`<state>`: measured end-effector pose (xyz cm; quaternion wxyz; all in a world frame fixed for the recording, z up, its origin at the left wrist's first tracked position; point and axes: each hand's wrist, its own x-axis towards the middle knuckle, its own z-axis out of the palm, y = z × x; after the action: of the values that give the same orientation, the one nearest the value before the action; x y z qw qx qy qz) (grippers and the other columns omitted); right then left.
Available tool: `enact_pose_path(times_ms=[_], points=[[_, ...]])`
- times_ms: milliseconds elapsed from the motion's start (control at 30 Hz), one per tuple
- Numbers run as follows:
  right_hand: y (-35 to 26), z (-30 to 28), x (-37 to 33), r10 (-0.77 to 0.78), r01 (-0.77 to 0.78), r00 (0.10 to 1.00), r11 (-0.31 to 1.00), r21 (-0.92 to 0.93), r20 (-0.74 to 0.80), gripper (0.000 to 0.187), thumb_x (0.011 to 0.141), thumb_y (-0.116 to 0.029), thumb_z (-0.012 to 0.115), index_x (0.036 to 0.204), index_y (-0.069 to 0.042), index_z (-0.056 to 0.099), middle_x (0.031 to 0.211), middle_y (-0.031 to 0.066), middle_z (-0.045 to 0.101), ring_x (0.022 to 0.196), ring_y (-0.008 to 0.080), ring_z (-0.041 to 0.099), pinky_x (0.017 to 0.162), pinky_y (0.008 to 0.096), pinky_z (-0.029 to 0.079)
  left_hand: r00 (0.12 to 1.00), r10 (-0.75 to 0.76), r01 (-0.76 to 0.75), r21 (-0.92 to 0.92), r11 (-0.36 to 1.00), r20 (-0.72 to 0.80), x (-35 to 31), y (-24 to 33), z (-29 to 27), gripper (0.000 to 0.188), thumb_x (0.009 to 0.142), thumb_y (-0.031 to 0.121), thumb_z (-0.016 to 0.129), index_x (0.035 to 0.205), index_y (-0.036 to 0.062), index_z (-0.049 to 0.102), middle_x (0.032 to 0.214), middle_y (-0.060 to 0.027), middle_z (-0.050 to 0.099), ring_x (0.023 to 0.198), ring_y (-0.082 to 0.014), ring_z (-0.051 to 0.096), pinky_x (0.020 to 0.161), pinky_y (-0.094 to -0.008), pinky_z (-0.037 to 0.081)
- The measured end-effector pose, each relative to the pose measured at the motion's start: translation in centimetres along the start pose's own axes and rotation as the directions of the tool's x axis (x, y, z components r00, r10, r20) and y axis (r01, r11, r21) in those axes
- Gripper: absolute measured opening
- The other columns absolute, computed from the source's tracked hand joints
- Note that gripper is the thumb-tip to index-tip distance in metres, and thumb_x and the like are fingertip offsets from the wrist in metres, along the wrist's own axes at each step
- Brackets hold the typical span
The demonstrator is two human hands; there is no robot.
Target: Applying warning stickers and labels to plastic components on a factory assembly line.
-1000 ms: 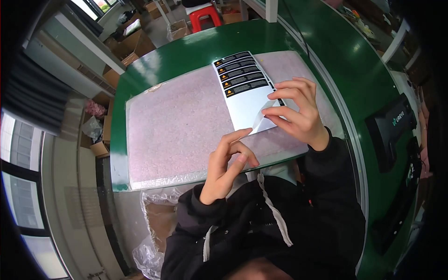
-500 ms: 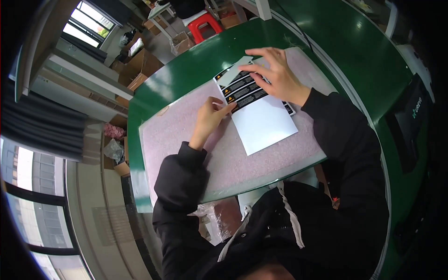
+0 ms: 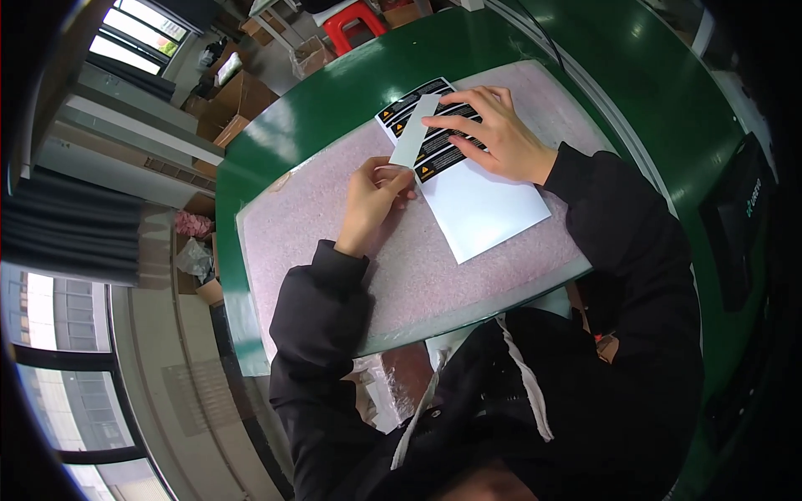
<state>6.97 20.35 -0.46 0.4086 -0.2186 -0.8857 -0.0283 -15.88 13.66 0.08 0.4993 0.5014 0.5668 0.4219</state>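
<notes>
Green table point(image 3: 288, 125) is carrying a pinkish pad point(image 3: 309, 213), red stool point(image 3: 354, 27) sitting beyond, left hand point(image 3: 372, 199) pinching a pale strip point(image 3: 413, 134), spread-fingered right hand point(image 3: 499, 136) kinda blocking the warning-label sheet point(image 3: 483, 210)

The sheet point(image 3: 489, 219) is white with black bands point(image 3: 451, 164) and orange triangles point(image 3: 424, 169), the strip point(image 3: 412, 138) pale grey, the mat point(image 3: 309, 225) mottled pink, the desk point(image 3: 326, 104) green, the stool point(image 3: 340, 30) red.

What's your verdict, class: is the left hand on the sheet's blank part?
No, the left hand is at the near end of the pale strip.
</notes>
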Motion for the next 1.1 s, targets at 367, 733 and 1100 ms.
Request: enact_pose_path(times_ms=[367,733,1100], points=[[-0.3,0.0,0.2,0.011,-0.011,1.0,1.0,0.022,0.02,0.043,0.086,-0.011,0.06,0.128,-0.021,0.056,0.114,0.0048,0.053,0.107,0.0215,0.048,0.095,0.0371,0.029,0.997,-0.064,0.072,-0.292,0.954,0.037,0.1,-0.6,-0.7,0.024,0.087,0.006,0.063,0.106,-0.0061,0.054,0.089,-0.0107,0.064,0.076,-0.0125,0.063,0.057,-0.0194,0.046],[-4.1,-1.3,1.3,0.077,-0.079,0.997,0.994,0.08,0.02,0.052,0.082,-0.015,0.067,0.131,-0.016,0.052,0.101,0.0058,0.057,0.094,0.0238,0.053,0.085,0.0353,0.039,0.999,-0.028,0.032,-0.684,0.729,0.018,-0.8,0.0,1.1,0.02,0.092,0.004,0.054,0.109,-0.0063,0.053,0.102,-0.0178,0.063,0.095,-0.024,0.065,0.085,-0.03,0.052],[-5.0,-0.9,1.0,0.17,-0.158,0.985,0.876,0.455,0.014,0.061,0.083,-0.011,0.068,0.137,-0.007,0.042,0.105,0.0106,0.062,0.097,0.0226,0.061,0.086,0.0344,0.048,0.958,0.283,-0.252,-0.322,0.913,0.053,-2.2,-0.3,2.6,0.018,0.091,0.007,0.058,0.101,-0.0089,0.061,0.094,-0.0172,0.067,0.088,-0.0254,0.068,0.08,-0.0293,0.053]])
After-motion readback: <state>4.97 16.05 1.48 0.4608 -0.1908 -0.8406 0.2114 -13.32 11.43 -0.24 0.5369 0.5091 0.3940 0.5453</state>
